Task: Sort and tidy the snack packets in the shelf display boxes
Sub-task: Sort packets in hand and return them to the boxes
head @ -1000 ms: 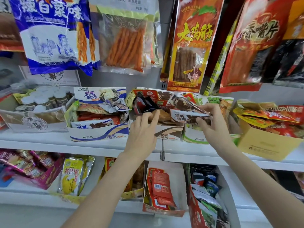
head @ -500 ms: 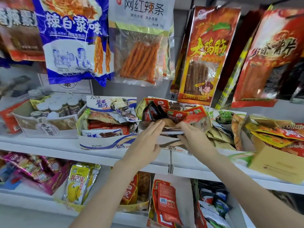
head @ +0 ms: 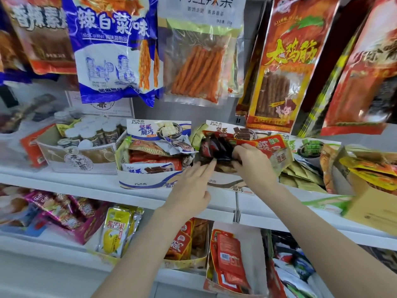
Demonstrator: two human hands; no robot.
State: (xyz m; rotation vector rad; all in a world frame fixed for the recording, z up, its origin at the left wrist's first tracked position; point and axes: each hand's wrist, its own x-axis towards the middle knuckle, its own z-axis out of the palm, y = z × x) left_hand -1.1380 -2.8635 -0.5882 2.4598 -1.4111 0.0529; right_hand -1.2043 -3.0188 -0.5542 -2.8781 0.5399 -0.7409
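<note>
Your right hand [head: 250, 162] is curled round the dark packets [head: 211, 150] in the middle box [head: 225, 182], your left hand [head: 193, 183] sits flat-fingered just left of them. Square the stack before letting go — left fingers as a stop — so nothing slides out front

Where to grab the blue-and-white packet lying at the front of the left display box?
Pinch the blue-and-white packet along its long upper edge, fingers coming from above and in front. It lies flat behind the low front wall of the left display box, so only that edge is clear.
</note>
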